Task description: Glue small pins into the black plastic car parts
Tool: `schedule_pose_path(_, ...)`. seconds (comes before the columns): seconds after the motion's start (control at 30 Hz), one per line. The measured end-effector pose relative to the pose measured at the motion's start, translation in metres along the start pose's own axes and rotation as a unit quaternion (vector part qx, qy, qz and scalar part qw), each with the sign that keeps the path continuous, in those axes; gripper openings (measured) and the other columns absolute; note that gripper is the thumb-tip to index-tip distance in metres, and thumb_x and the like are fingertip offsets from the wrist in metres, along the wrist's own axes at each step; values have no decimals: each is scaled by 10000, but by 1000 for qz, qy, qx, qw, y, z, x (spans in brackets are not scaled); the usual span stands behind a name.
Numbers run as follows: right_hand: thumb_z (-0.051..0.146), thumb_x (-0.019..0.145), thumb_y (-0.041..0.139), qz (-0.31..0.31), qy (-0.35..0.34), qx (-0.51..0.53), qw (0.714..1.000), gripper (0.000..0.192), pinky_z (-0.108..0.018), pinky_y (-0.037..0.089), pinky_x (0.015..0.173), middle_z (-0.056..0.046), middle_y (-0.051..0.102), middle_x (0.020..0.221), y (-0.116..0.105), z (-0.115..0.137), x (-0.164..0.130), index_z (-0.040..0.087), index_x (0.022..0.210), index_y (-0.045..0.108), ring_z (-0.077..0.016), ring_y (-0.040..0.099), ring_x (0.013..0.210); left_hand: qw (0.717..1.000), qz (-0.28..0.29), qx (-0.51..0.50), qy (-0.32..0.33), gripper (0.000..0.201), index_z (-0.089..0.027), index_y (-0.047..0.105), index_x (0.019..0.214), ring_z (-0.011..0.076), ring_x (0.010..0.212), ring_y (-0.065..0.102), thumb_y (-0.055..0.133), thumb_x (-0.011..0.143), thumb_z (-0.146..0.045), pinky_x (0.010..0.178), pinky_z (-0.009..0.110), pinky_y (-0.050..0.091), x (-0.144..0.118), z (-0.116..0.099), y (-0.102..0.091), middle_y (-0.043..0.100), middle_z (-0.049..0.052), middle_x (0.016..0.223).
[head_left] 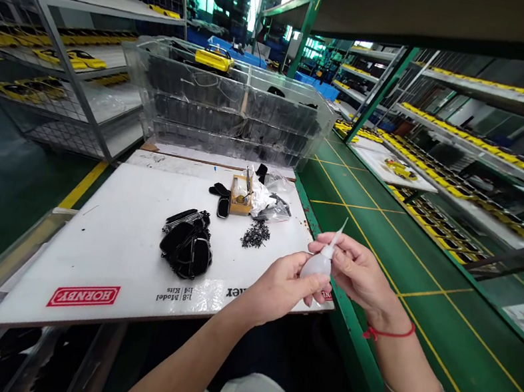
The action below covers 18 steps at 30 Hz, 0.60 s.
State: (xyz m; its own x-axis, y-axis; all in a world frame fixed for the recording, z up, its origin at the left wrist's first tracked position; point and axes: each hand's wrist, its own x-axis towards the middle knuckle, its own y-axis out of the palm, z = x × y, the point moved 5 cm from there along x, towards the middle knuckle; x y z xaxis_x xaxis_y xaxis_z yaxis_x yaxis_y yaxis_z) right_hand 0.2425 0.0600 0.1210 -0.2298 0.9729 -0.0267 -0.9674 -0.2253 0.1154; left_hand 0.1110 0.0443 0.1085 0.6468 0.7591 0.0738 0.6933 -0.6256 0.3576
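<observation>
A small white squeeze bottle (pixel 315 267) with a long thin nozzle is held over the right front corner of the white board (pixel 130 220). My left hand (pixel 282 287) is wrapped round its round body. The fingers of my right hand (pixel 355 266) close on the neck, just below the tilted nozzle. On the board, left of my hands, lies a bundle of black parts (pixel 187 244) with thin shiny strands. Beyond my hands are a heap of small dark screw-like pieces (pixel 256 234) and a small wooden box (pixel 240 195).
A clear plastic bin (pixel 195 116) stands behind the board, with a yellow part (pixel 214 59) on its rim. Crumpled plastic bags (pixel 274 201) lie beside the wooden box. Racks with yellow parts flank both sides; a green post (pixel 381 95) rises at right.
</observation>
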Motion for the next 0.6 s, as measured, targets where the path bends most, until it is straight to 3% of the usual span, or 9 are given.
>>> schedule_pose_path(0.17, 327, 738, 726, -15, 1, 12, 1000, 319, -245, 489, 617, -30, 689, 885, 0, 1, 1, 245, 1036, 648, -143, 619, 729, 1000, -2, 8, 16, 222, -122, 569, 924, 94, 634, 549, 567, 832, -324, 590, 211, 434, -1, 2, -1, 621, 44, 794)
schedule_pose_path(0.33, 336, 717, 745, -53, -1, 5, 999, 387, -239, 491, 612, -36, 704, 882, 3, -4, 4, 231, 1071, 628, -131, 618, 688, 988, -73, 136, 20, 243, -171, 569, 999, 127, 632, 566, 528, 858, -364, 592, 241, 457, 0, 16, -10, 629, 19, 738)
schedule_pose_path(0.47, 354, 690, 766, -116, -22, -9, 993, 412, -254, 516, 674, -50, 720, 873, 4, -10, 5, 218, 1051, 622, -151, 648, 742, 950, -154, 268, 48, 227, -185, 552, 1045, 166, 701, 597, 502, 877, -330, 669, 290, 478, 0, 17, -14, 642, 32, 778)
schedule_pose_path(0.6, 379, 709, 748, -173, -62, -53, 982, 408, -319, 521, 811, -54, 724, 906, 9, -15, 2, 226, 1059, 608, -196, 664, 880, 900, -211, 357, 137, 248, -156, 505, 1122, 214, 952, 591, 472, 894, -247, 844, 348, 465, 1, 18, -13, 631, 111, 1025)
